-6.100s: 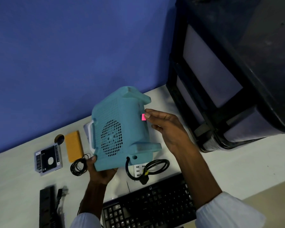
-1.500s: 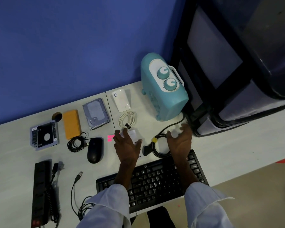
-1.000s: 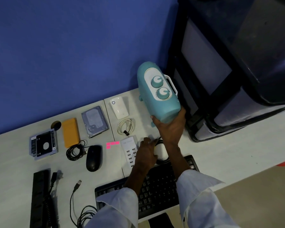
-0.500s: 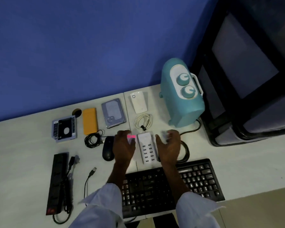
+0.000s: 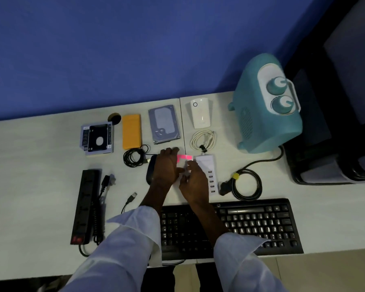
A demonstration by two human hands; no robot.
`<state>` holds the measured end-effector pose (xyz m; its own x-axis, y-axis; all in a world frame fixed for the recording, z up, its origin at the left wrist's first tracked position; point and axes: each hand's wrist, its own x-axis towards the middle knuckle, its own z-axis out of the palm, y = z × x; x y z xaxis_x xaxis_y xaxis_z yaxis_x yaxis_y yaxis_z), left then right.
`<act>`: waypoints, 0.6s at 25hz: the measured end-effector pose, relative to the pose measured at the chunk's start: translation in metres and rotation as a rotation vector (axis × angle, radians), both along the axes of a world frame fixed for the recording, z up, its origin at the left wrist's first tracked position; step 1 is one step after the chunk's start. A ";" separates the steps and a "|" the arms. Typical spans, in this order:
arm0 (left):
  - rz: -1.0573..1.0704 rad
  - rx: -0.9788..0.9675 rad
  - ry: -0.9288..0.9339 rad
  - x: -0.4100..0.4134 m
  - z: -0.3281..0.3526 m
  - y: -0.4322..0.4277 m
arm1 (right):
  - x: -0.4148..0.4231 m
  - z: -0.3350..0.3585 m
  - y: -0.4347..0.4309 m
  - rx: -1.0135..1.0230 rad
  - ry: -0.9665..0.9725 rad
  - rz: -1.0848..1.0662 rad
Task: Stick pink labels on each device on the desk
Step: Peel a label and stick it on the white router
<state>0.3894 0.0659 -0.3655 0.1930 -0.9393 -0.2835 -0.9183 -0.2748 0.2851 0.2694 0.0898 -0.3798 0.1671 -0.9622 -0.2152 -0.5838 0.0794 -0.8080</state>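
A small sheet of pink labels sits between my two hands, just above the desk. My left hand grips its left side and covers part of the black mouse. My right hand pinches the sheet's lower white part with thumb and fingertips, over the white USB charger hub. On the desk stand a teal heater, a white box, a hard drive, an orange case and a drive caddy.
A black keyboard lies along the front edge under my forearms. A black power strip lies at the left. Coiled cables: white, thin black, the heater's thick lead. A dark cabinet stands at the right.
The heater was set down at the back right and let go. Both hands came in from either side of the USB hub onto the label sheet, the right hand joining the left.
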 end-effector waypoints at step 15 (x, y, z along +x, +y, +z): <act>0.079 -0.018 0.079 -0.013 -0.007 -0.002 | 0.007 -0.009 0.014 -0.018 0.045 -0.014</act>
